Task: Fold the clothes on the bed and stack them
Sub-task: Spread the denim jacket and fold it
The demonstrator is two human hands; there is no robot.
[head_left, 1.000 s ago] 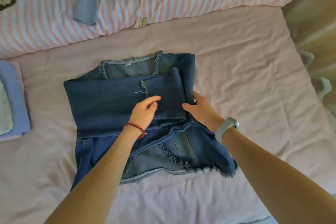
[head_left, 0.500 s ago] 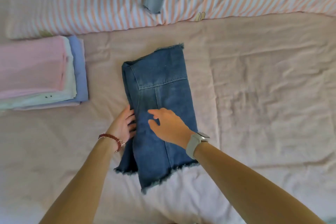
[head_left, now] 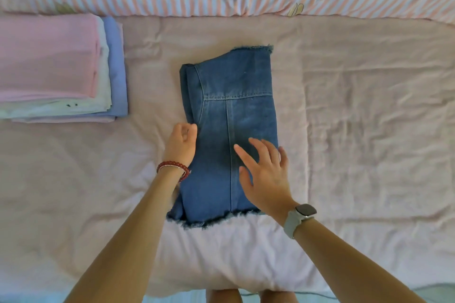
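Folded denim piece point(head_left: 231, 135) lies mid-bed point(head_left: 357, 130), right of the folded stack point(head_left: 59, 69). Left hand point(head_left: 181, 144) at denim's left edge, fingers curled on the fabric edge. Right hand point(head_left: 267, 174) over the denim, fingers spread, holding nothing.

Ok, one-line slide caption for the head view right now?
Left hand and right hand on folded denim garment, pastel stack waiting alongside.

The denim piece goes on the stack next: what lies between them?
Only bare pink sheet separates the denim piece from the stack, head view.
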